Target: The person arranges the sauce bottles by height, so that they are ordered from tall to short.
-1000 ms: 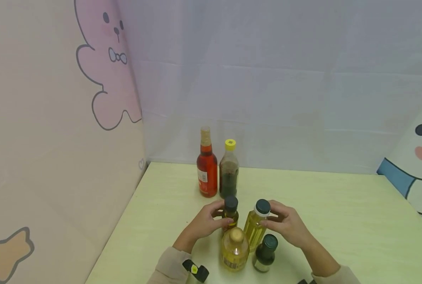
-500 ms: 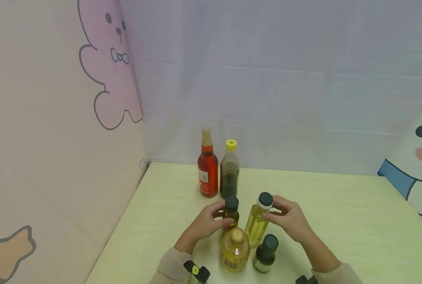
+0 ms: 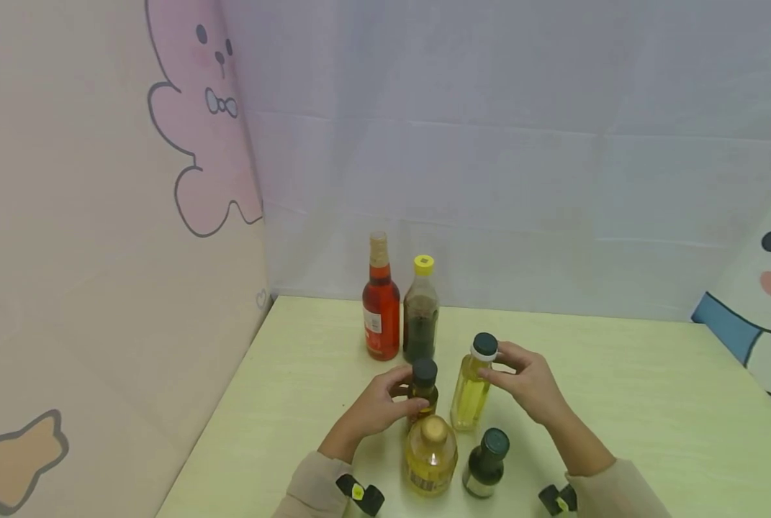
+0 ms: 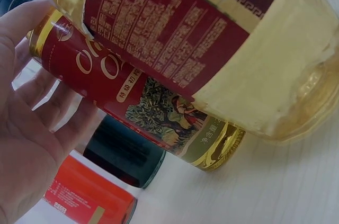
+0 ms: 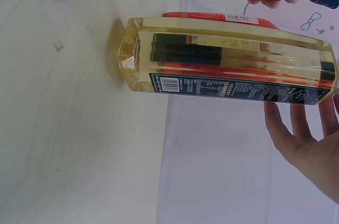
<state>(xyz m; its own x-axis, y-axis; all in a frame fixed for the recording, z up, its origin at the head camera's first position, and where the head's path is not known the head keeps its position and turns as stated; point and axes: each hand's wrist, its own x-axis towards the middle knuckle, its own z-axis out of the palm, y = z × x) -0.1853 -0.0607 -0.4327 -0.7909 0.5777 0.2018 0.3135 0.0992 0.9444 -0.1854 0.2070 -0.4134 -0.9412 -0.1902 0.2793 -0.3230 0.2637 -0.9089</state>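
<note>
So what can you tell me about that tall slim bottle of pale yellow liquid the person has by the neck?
The slim bottle is clear, plastic or glass by its look, and nearly full of pale yellow liquid. It has a dark round cap over a white collar, and a dark label with a barcode runs down its side. It stands upright on the pale green table, between the small dark-capped bottle and the right hand, whose fingers pinch it just under the cap.

Soft, even, bright light with faint shadows on the desk (image 3: 618, 403); head view sharp, left wrist view slightly blurred up close, right wrist view clear
</note>
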